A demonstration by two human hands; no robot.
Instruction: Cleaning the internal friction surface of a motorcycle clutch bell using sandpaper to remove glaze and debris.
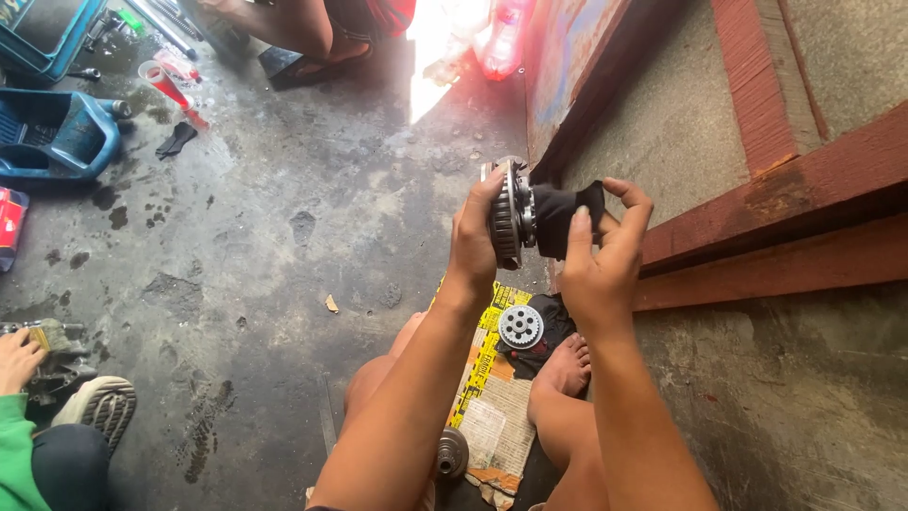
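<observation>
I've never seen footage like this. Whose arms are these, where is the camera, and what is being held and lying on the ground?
There is no machine: the single camera sits on a person's head and looks down at their own bare arms and feet. The left hand grips a round toothed metal gear assembly. The right hand presses a black cloth against it. Below, on printed cardboard over the stained concrete floor, lies a smaller gear on another dark cloth, and one more metal part near the knee. At lower left, another person's hand touches a different part. Blue plastic containers sit at the upper left.
</observation>
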